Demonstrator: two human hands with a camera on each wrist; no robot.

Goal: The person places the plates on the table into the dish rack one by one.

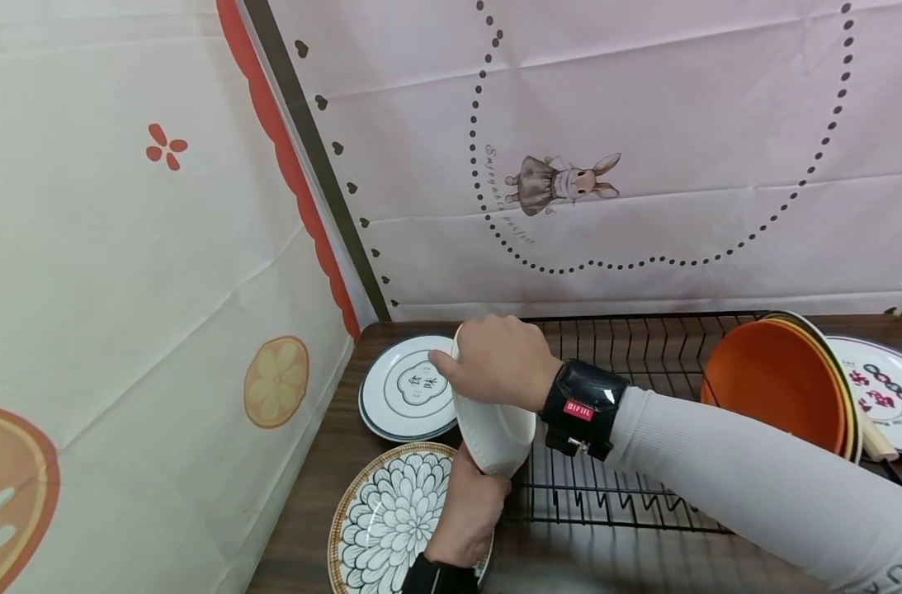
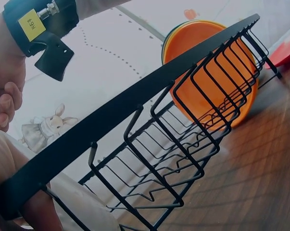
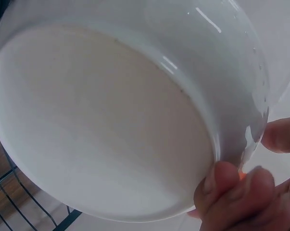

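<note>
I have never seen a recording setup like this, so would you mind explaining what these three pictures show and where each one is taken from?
No machine here: a person works with two bare hands, wearing one camera on the head and one on each wrist. The head view looks down on a wooden table. The right hand and the left hand both hold a white dish on edge at the end of a black wire rack. Beside it lie a white plate and a flower-patterned plate. Orange bowls lean in the rack's far end. The left wrist view shows the rack close up; the right wrist view shows the dish's underside.
</note>
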